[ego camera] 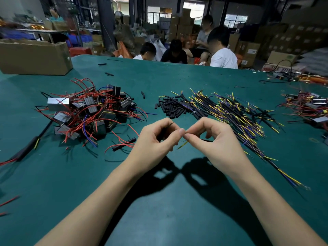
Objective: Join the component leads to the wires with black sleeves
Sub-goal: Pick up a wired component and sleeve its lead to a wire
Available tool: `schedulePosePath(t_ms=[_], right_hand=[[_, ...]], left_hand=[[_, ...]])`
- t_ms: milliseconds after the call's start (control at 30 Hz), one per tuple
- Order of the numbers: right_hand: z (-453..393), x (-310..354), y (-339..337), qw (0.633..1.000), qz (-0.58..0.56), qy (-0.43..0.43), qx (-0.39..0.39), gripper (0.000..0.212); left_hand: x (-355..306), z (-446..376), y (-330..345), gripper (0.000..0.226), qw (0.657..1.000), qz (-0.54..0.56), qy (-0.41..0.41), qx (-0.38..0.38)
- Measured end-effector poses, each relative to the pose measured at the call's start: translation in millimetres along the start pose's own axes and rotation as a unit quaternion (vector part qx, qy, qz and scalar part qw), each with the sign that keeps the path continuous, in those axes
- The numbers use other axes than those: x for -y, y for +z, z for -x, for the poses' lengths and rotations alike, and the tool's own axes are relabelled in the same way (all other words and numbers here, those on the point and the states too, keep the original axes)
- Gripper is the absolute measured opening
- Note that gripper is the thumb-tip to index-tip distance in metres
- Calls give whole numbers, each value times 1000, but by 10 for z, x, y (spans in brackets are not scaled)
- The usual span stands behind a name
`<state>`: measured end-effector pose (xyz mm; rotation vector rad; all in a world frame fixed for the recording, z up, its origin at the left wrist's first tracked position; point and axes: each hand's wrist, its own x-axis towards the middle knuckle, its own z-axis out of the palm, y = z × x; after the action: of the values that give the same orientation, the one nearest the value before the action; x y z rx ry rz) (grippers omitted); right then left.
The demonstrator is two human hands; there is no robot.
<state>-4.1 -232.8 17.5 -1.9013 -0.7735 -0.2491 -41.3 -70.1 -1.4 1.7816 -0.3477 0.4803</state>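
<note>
My left hand and my right hand meet fingertip to fingertip above the green table. Both pinch a thin wire whose yellow and blue end hangs below the fingers. A dark strand sticks up from my left fingers. A pile of boxy components with red and blue leads lies to the left. Short black sleeves lie in a heap beyond my hands. To the right spreads a heap of black-sheathed wires with yellow and blue ends.
A cardboard box stands at the far left. A second pile of components lies at the right edge. One black sleeve lies near my left hand. Several people sit beyond the table's far edge.
</note>
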Motion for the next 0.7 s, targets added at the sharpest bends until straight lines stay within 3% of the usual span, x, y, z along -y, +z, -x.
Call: schedulePosePath(t_ms=[167, 267, 333, 500, 700], right_hand=[[28, 33, 16, 994, 54, -93, -3, 10], [21, 18, 44, 956, 200, -216, -15, 9], [9, -8, 41, 937, 245, -248, -28, 11], [20, -44, 9, 973, 169, -158, -8, 10], [4, -65, -27, 998, 32, -49, 4, 6]], left_hand=[[-12, -14, -8, 20, 998, 38, -54, -23], [-16, -41, -25, 19, 994, 30, -101, -14], [-17, -48, -32, 18, 994, 28, -109, -8], [-25, -17, -25, 11, 1000, -11, -27, -9], [4, 20, -65, 4, 979, -173, 111, 2]])
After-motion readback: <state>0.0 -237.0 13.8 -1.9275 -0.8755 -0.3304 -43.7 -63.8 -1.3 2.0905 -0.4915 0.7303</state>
